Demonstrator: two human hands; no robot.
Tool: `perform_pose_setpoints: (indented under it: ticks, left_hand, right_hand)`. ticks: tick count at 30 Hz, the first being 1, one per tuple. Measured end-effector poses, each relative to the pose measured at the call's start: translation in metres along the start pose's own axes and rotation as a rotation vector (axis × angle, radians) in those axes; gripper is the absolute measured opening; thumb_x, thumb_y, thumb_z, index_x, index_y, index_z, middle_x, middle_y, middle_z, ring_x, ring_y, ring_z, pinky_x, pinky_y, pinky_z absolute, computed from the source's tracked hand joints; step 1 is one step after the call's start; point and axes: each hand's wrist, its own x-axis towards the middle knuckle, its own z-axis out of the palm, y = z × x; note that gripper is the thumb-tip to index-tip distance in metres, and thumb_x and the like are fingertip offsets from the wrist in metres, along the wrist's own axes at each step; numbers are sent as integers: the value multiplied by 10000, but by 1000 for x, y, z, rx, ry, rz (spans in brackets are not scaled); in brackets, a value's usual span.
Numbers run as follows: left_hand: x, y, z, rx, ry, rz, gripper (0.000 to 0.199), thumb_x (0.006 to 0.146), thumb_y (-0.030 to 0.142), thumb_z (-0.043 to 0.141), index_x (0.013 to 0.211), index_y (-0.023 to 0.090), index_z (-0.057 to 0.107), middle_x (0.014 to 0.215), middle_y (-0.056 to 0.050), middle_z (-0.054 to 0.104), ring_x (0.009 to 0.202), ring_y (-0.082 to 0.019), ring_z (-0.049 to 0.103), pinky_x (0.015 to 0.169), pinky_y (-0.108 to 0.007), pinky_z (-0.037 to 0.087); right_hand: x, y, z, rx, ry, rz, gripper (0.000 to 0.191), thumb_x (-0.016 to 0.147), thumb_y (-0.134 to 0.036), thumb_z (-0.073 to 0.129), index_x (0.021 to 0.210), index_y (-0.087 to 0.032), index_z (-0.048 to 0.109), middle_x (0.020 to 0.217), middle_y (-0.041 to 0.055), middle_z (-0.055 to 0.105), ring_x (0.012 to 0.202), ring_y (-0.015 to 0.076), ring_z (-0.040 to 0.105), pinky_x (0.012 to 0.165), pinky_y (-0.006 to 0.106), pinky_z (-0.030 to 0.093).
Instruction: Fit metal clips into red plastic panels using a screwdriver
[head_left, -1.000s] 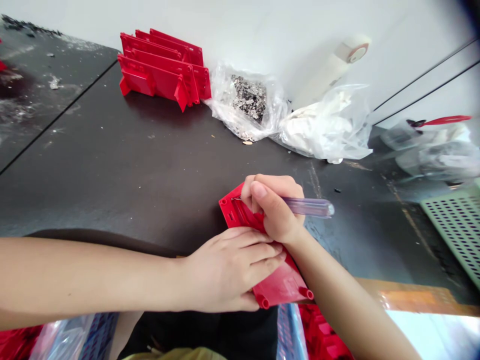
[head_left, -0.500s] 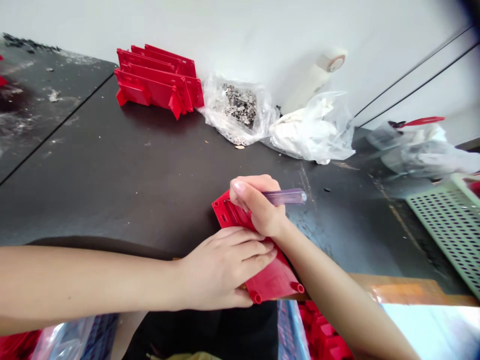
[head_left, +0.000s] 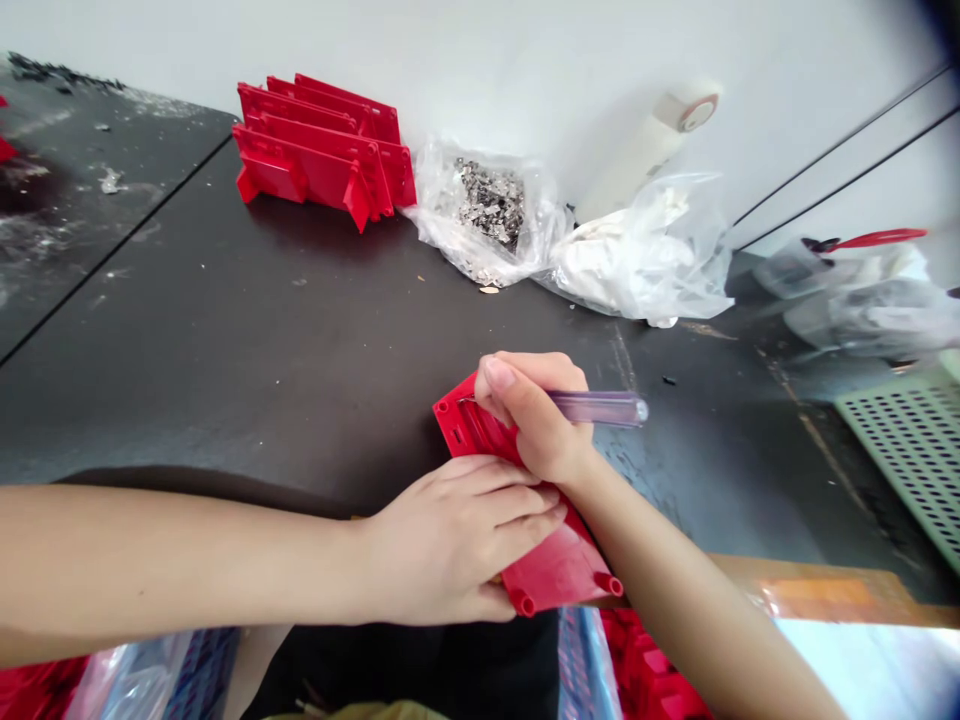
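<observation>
A red plastic part [head_left: 559, 570] lies tilted at the table's front edge, with short round posts at its near end. My left hand [head_left: 465, 535] lies across its middle, fingers together over the part and the thumb at its near side, gripping it. In my right hand [head_left: 532, 410] is a tool with a clear purple handle [head_left: 600, 407], pinched between thumb and fingers. The thin metal tip of the tool touches the far left end of the red part, near a corner post and a small slot.
Several red parts [head_left: 322, 160] stand in a row by the wall. Beside them are a bag of small metal pieces [head_left: 491, 205], a bag of white items [head_left: 637, 255] and a white bottle [head_left: 637, 150]. A green perforated basket [head_left: 907, 430] is at right. More red parts [head_left: 649, 665] lie below the table edge.
The whole view has shifted slightly, so most things appear a little further right. Both hands keep their hold, and the tool's handle looks swung slightly toward me.
</observation>
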Motion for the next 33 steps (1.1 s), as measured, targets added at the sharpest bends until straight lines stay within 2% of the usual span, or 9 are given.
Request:
perform_pose_setpoints:
  ticks: [5,14,18,21,28,33]
  left_hand:
    - [1,1,0,7,19,-7,530,871,366,660,1291,55,574,1235,-100,688,1216,-236,547,1148,-355,353]
    - [0,1,-1,1,35,-12,503,870,322,642,1289,52,574,1226,-130,686,1220,-231,562,1127,-378,389]
    - [0,0,-1,5,32,-8,510,869,336,640,1296,64,575,1250,-122,678,1238,-235,551,1127,-377,387]
    - [0,1,-1,15,26,-11,519,865,335,648,1302,66,571,1252,-113,679,1241,-228,546,1130,-366,383]
    - [1,2,-2,28,44,-12,529,834,332,685,1283,66,593,1240,-98,688,1206,-224,566,1147,-341,357]
    - [1,2,-2,26,45,-23,506,843,316,675,1276,67,594,1237,-101,688,1212,-227,562,1136,-349,372]
  right_hand:
    - [1,-1,1,-3,-4,-2,500,991,-351,461,538,-174,341,502,-50,292,468,59,277,446,261,230]
    - [5,1,4,45,-24,14,492,985,-357,447,541,-183,329,515,-52,279,484,65,256,462,267,223]
    - [5,3,4,127,35,47,502,976,-363,468,533,-189,308,514,-52,268,483,68,272,464,266,228]
    - [4,2,3,80,56,24,497,977,-351,463,533,-186,313,510,-55,260,477,63,267,461,262,224]
    - [11,-9,1,-84,-92,-47,462,971,-304,441,559,-187,268,510,-57,265,487,54,238,469,247,233]
    - [14,-11,0,-106,-164,-88,464,975,-300,425,565,-189,237,516,-56,244,491,51,228,475,241,236]
